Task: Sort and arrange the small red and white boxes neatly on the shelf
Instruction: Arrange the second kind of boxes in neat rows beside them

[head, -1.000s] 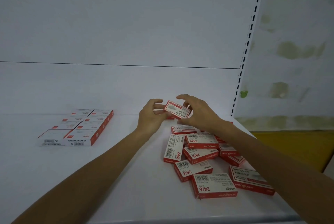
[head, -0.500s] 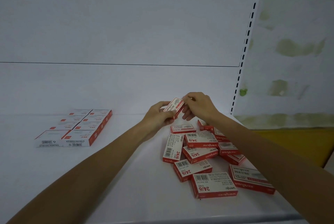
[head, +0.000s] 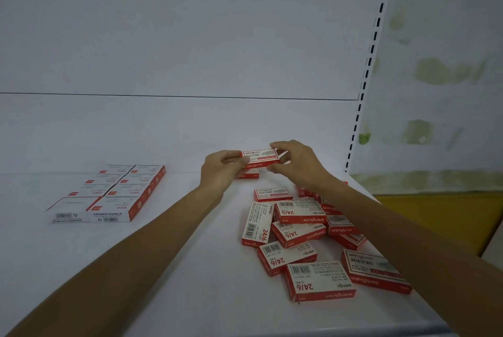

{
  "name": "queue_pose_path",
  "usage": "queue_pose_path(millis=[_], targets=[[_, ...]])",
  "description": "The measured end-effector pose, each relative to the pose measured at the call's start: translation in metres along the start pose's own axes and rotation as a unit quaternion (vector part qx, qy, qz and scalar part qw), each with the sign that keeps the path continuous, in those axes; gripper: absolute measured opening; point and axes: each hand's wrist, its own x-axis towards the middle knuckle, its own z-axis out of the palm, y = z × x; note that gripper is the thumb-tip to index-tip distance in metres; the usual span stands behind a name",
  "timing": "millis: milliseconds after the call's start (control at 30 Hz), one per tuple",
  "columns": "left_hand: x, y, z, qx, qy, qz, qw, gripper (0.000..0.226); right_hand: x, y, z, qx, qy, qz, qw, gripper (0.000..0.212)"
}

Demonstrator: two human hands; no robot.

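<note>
Far left on the white shelf (head: 190,268): tidy block of boxes (head: 109,195), two columns. Centre: left hand (head: 221,170) and right hand (head: 298,162) each pinch an end of one box (head: 260,157), lifted above another box (head: 249,174). Right: loose pile (head: 307,238), boxes overlapping.

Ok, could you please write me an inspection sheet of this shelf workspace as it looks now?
Surface: white shelf, flat.
Job's things: neat block of boxes at left, in two columns; loose pile of boxes at right, at mixed angles, some overlapping; one held box raised near the back.
Clutter: nothing seen.
Grips: left hand and right hand each pinch one end of the held box.
Cables: nothing seen.
Surroundings: white back panel; slotted upright at right; stained wall and yellow surface beyond it.
</note>
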Motion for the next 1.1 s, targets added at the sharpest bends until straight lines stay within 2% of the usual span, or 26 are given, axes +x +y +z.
queue_pose_path(millis=[233,400,467,567,633,667,700,767,833,933,1100], targets=[[-0.004,0.006,-0.007,-0.065,-0.061,0.002,0.996,0.032,0.007,-0.003,0.000,0.053,0.017,0.019,0.998,0.051],[-0.009,0.004,-0.008,-0.033,-0.104,0.017,0.994,0.052,0.009,-0.010,0.002,0.074,-0.033,0.008,0.997,0.058],[-0.011,0.004,-0.004,-0.022,-0.114,0.030,0.993,0.050,0.010,-0.011,0.002,0.087,-0.052,0.016,0.995,0.061],[-0.010,0.006,0.001,0.075,-0.039,0.102,0.991,0.042,0.010,-0.010,0.005,0.128,-0.048,0.074,0.988,0.059],[-0.011,0.007,0.006,0.147,0.017,0.154,0.977,0.036,0.010,-0.016,0.006,0.240,-0.063,0.137,0.959,0.050],[-0.012,0.008,0.008,0.161,0.023,0.179,0.970,0.032,0.011,-0.018,0.007,0.291,-0.079,0.151,0.942,0.046],[-0.013,0.008,0.010,0.170,0.017,0.199,0.965,0.030,0.010,-0.021,0.007,0.295,-0.091,0.146,0.940,0.046],[-0.013,0.007,0.012,0.201,-0.005,0.214,0.956,0.039,0.009,-0.022,0.008,0.233,-0.100,0.123,0.960,0.048],[-0.011,0.004,0.009,0.234,-0.033,0.201,0.951,0.058,0.006,-0.020,0.006,0.148,-0.083,0.090,0.981,0.051],[-0.006,-0.001,0.000,0.291,-0.054,0.178,0.939,0.081,0.004,-0.010,0.002,0.034,-0.067,0.042,0.996,0.061],[-0.002,-0.009,-0.016,0.342,-0.039,0.168,0.924,0.056,0.000,0.003,0.000,-0.051,-0.055,-0.016,0.997,0.060]])
